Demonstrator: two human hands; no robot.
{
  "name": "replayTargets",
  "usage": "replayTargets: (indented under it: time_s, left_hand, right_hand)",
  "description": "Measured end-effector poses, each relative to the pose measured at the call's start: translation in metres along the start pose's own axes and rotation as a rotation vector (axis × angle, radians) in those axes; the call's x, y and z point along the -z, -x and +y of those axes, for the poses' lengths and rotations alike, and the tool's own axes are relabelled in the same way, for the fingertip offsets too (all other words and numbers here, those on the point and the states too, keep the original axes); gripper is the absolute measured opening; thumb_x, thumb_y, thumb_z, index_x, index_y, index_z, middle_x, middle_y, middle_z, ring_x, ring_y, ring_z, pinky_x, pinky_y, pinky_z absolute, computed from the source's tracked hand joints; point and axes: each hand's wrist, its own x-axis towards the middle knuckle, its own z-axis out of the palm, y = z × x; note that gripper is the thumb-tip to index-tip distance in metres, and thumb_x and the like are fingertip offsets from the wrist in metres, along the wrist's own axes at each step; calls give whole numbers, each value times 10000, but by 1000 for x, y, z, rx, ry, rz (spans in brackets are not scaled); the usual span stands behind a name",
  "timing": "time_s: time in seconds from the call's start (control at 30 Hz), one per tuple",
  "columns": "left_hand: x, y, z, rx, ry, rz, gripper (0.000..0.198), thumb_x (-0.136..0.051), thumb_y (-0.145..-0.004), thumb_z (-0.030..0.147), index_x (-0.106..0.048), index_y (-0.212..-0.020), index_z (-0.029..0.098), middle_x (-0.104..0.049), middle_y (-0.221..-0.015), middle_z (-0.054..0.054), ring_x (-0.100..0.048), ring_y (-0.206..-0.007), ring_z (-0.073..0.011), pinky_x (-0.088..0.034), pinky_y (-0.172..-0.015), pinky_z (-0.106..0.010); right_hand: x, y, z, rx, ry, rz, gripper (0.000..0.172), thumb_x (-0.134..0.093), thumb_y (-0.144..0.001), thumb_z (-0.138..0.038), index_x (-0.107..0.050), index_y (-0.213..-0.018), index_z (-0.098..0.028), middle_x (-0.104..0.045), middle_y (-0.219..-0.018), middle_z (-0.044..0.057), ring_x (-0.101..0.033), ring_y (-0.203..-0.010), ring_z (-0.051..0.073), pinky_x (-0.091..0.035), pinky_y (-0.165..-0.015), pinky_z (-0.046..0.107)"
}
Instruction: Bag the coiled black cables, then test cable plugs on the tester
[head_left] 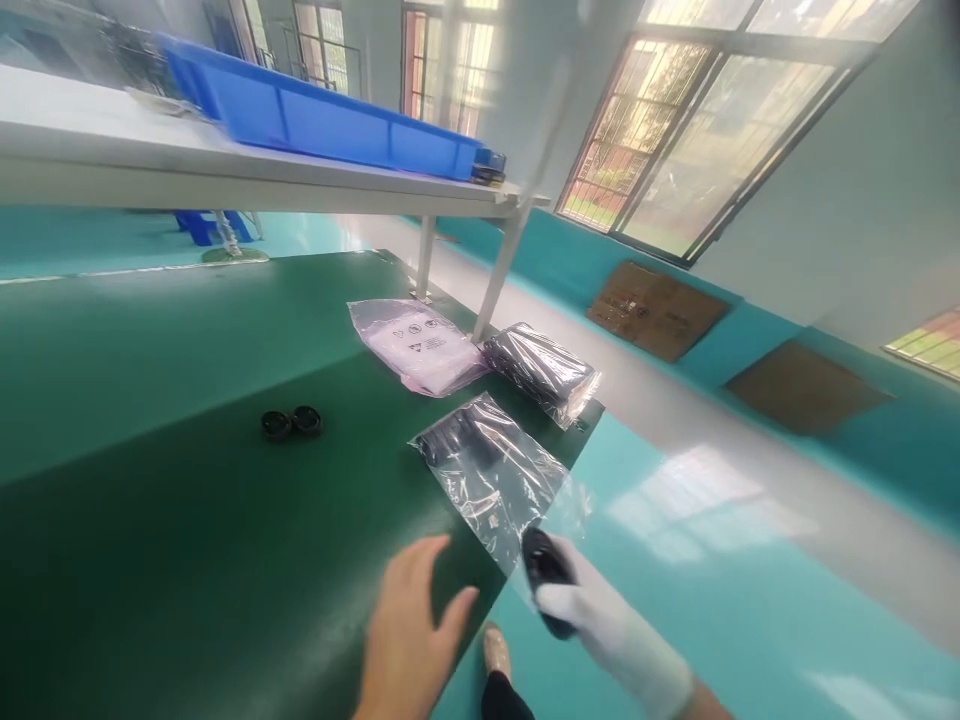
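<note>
My left hand (411,630), bare, hovers over the table's front edge with thumb and fingers spread and nothing between them. In my right hand (600,615), which wears a white glove, is a dark oval part (551,583) with a recessed face; its exact kind cannot be made out. Close by, a clear plastic bag (499,485) lies flat at the table's edge, with dark pieces inside its far end. Farther left, two small black round parts (292,422) sit side by side on the green tabletop (187,540).
Behind the clear bag lie a pinkish printed plastic bag (424,350) and a filled, shiny clear bag (540,370). A raised white shelf (315,195) on legs carries a blue bin (337,120). Flattened cardboard (656,308) leans against the wall. My shoe (496,650) shows below.
</note>
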Motion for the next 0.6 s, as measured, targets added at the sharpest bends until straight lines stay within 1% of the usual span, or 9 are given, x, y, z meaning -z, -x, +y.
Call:
replayTargets:
  time_s: [0.07, 0.13, 0.17, 0.23, 0.3, 0.37, 0.4, 0.5, 0.6]
  left_hand:
    - [-65, 0, 38, -263, -114, -48, 534, -628, -727, 355, -488, -1234, 258, -555, -1222, -59, -493, -1128, -280, -422, -929, -427]
    - [-121, 0, 59, -444, -256, -48, 699, -680, -674, 319, -411, -1317, 270, -518, -1296, -69, -475, -1145, -324, -394, -925, -487]
    - [-143, 0, 63, -456, -340, -21, 737, -674, -670, 234, -376, -1343, 266, -478, -1345, -75, -462, -1162, -329, -381, -926, -489]
    - [-167, -2, 62, -400, -445, 109, 622, -600, -702, 109, -447, -1289, 245, -507, -1318, -83, -473, -1153, -312, -352, -933, -479]
    - [-170, -3, 58, -324, -468, 229, 367, -537, -740, 77, -594, -1072, 224, -616, -1138, -76, -535, -1045, -285, -376, -868, -438]
    - [-163, -2, 60, -265, -468, 284, 170, -501, -789, 108, -621, -847, 214, -652, -886, -47, -580, -849, -232, -405, -729, -360]
    - [-158, -2, 63, -238, -478, 296, 153, -486, -813, 121, -608, -792, 213, -636, -794, -30, -576, -758, -203, -398, -663, -325]
    - [-152, 1, 79, -173, -520, 335, 183, -438, -868, 145, -593, -817, 228, -600, -690, 4, -531, -594, -148, -366, -568, -278]
    - [-154, 4, 90, -131, -479, 404, 190, -427, -879, 146, -593, -880, 239, -613, -718, -3, -536, -593, -143, -377, -570, -262]
  right_hand:
    - [53, 8, 38, 47, -132, 9, 752, -614, -576, -500, -507, -1219, -125, -595, -1146, 125, -538, -1057, 299, -443, -855, 370]
    - [88, 4, 76, 49, -207, -23, 760, -635, -557, -490, -514, -1211, -121, -599, -1139, 125, -514, -1091, 320, -414, -896, 386]
    - [99, -1, 92, 37, -192, -60, 769, -654, -537, -467, -511, -1214, -132, -612, -1118, 120, -525, -1075, 327, -412, -898, 391]
    - [105, -18, 117, 33, -54, -103, 773, -675, -516, -393, -493, -1237, -182, -618, -1118, 96, -542, -1055, 328, -409, -908, 386]
    - [96, -38, 129, 103, 184, -69, 764, -656, -530, -326, -466, -1264, -235, -591, -1172, 76, -534, -1081, 324, -397, -937, 390]
    - [80, -56, 131, 223, 415, -10, 681, -599, -568, -292, -489, -1239, -248, -564, -1202, 90, -499, -1131, 338, -366, -974, 440]
    - [74, -64, 129, 274, 464, -19, 675, -599, -547, -262, -509, -1216, -233, -555, -1205, 109, -468, -1160, 359, -333, -1000, 473]
    - [66, -91, 120, 482, 538, -114, 830, -631, -431, -188, -470, -1245, -159, -521, -1222, 165, -400, -1203, 409, -273, -1035, 522]
    - [69, -119, 106, 534, 399, -124, 891, -634, -489, -229, -337, -1326, -153, -462, -1278, 154, -421, -1213, 339, -333, -1019, 452]
